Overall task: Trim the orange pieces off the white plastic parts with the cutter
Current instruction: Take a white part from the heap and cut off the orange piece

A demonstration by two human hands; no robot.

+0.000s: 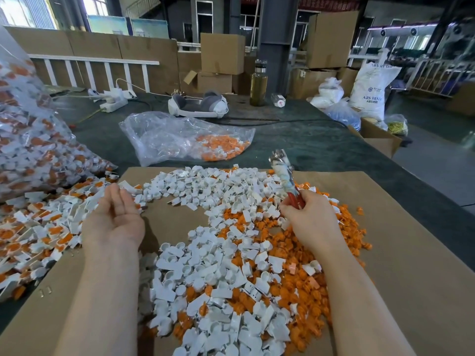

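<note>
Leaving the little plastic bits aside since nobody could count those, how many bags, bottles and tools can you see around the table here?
Clear plastic bags holding orange and white parts: 2
White ABS resin sack: 1
Bottles: 2, one standing, one lying
Cutter: 1, held in the right hand
Total: 6

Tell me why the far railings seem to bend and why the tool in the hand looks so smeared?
Head view: the wide-angle lens bows straight lines near the edges, so the white railing leans. The cutter gripped by the right hand is motion-blurred, while the white plastic parts stay sharp. Daylight from the windows is soft; the open left hand casts a faint shadow on the cardboard.
</note>
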